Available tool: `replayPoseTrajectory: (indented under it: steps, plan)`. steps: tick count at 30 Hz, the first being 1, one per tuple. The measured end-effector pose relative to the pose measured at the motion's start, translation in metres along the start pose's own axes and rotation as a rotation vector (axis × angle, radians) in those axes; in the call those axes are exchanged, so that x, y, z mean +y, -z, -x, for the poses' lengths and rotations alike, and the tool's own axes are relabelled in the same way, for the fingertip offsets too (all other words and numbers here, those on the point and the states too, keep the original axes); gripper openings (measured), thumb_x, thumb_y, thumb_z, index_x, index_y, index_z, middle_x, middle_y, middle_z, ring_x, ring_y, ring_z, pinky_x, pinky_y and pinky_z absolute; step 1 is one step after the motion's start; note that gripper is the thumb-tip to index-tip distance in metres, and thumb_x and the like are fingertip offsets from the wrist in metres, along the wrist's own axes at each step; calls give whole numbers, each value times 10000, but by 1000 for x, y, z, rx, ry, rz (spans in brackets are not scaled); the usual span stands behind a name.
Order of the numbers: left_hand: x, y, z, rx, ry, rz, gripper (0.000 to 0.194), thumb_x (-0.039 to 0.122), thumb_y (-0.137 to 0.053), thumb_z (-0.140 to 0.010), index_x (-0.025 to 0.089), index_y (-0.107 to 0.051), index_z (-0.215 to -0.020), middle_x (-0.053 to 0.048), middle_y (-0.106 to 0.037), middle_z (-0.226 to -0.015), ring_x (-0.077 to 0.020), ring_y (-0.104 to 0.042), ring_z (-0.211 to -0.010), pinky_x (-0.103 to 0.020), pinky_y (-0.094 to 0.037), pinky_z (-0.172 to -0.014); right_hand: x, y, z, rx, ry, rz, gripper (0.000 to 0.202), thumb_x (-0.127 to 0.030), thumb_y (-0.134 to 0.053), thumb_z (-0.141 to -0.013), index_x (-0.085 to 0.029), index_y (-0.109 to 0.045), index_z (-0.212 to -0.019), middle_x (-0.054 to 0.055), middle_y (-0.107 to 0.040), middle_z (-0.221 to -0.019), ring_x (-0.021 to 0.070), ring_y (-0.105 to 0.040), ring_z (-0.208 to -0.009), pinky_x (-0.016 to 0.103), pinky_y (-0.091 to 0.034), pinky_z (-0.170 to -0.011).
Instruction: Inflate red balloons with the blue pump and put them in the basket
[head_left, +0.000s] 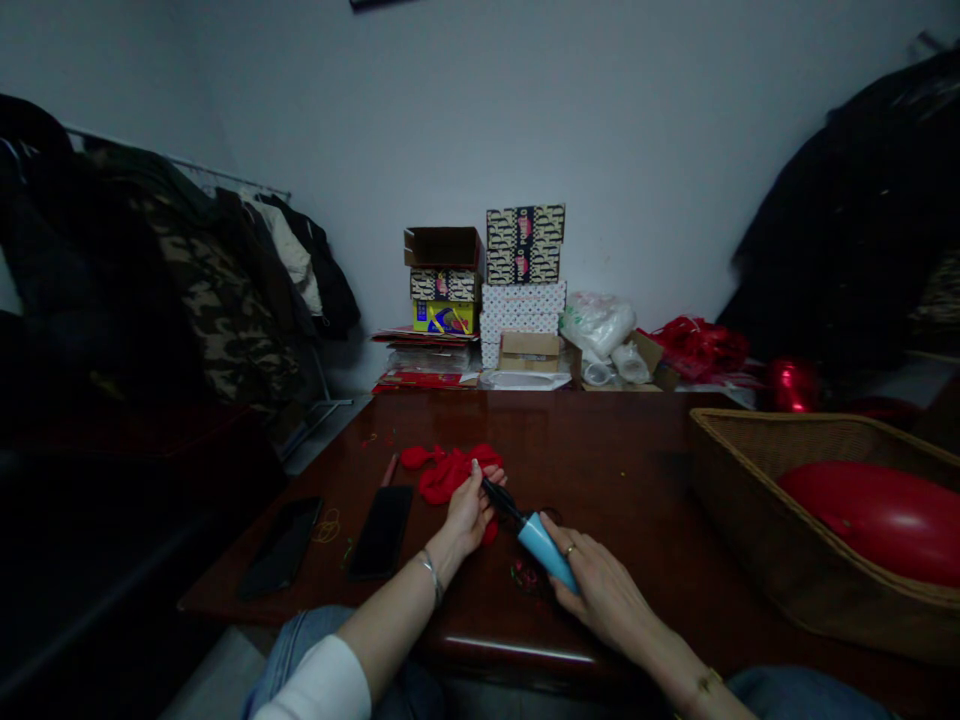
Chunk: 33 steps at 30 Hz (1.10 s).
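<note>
My right hand [596, 580] is wrapped round the light blue body of a hand pump [546, 550], whose black nozzle end points up and to the left. At that tip is my left hand [471, 508], its fingers closed near the nozzle; what they pinch is too small to make out. Limp red balloons [444, 474] lie in a pile on the dark wooden table [600, 440], just behind and beside my left hand.
A wicker basket [780, 560] with an inflated red balloon [877, 515] stands at the right. Two dark phones [381, 532] [281, 545] and yellow rubber bands [327, 526] lie on the left. Stacked boxes [523, 310] rise beyond the far edge.
</note>
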<state>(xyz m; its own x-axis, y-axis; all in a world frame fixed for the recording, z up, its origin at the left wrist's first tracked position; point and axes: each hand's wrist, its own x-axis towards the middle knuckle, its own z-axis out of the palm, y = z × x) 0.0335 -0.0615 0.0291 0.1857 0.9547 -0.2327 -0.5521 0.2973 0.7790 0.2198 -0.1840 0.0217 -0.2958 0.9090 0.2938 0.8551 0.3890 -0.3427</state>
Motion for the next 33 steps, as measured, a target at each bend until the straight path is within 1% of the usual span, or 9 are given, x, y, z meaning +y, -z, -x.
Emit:
replayPoseTrajectory:
  steps: [5, 10, 17, 20, 23, 25, 28, 31, 33]
  plan:
    - [-3, -2, 3, -22, 11, -22, 446, 562, -544, -790, 182, -623, -1011, -142, -602, -1219, -241, -559, -1125, -361, -431, -909, 2, -2, 0, 11, 12, -19, 700, -208, -460, -815, -229, -164, -1449, 100, -525, -1242, 230, -520, -1083, 412, -400, -956]
    - [-4, -6, 8, -17, 26, -44, 423, 561, -543, -791, 194, -625, -983, -131, -615, -1201, -239, -569, -1105, -367, -424, -900, 2, -2, 1, 21, 14, 5, 693, -218, -468, -823, -246, -166, -1447, 86, -536, -1223, 229, -536, -1030, 413, -422, -910]
    - [-11, -3, 7, -41, 35, -132, 408, 530, -582, -779, 187, -640, -992, -138, -618, -1193, -248, -567, -1083, -368, -420, -874, 5, -2, 1, 69, 49, 86, 707, -209, -484, -817, -253, -167, -1448, 81, -554, -1220, 228, -543, -1022, 400, -418, -884]
    - [-9, -4, 7, -51, 16, -137, 444, 553, -567, -776, 187, -649, -1014, -141, -610, -1205, -257, -555, -1101, -376, -415, -883, 4, -1, 0, 87, 51, 110, 714, -210, -482, -817, -249, -158, -1451, 81, -563, -1211, 224, -549, -1007, 395, -417, -874]
    - [-4, -6, 7, -39, 9, -111, 522, 614, -504, -781, 187, -648, -1045, -150, -594, -1227, -269, -538, -1131, -387, -414, -898, 2, 1, 0, 99, 62, 122, 735, -201, -486, -810, -251, -138, -1455, 79, -556, -1225, 223, -543, -1010, 393, -408, -877]
    - [-2, -6, 6, -42, 13, -86, 532, 620, -486, -788, 181, -648, -1042, -156, -589, -1233, -271, -531, -1147, -387, -418, -907, 0, 1, 0, 104, 71, 139, 741, -191, -487, -806, -253, -137, -1455, 78, -552, -1233, 224, -538, -1008, 404, -398, -889]
    - [-2, -5, 5, -47, -3, -37, 438, 549, -518, -813, 160, -647, -967, -160, -605, -1207, -261, -549, -1133, -372, -423, -918, -1, 2, -1, 110, 76, 173, 724, -179, -491, -799, -244, -176, -1448, 80, -550, -1239, 225, -535, -1002, 420, -384, -905]
    - [-5, -6, 5, -43, -17, 37, 327, 461, -540, -837, 145, -618, -873, -163, -641, -1135, -247, -589, -1081, -360, -436, -915, -1, 1, -1, 121, 85, 193, 717, -170, -498, -791, -232, -203, -1442, 84, -550, -1241, 219, -533, -1005, 419, -375, -919]
    - [-5, -7, 6, -39, -17, 73, 285, 419, -540, -851, 141, -597, -847, -163, -660, -1084, -241, -611, -1046, -359, -447, -908, -1, 1, -1, 132, 94, 200, 723, -164, -503, -783, -231, -208, -1440, 85, -554, -1235, 217, -535, -1004, 419, -370, -926]
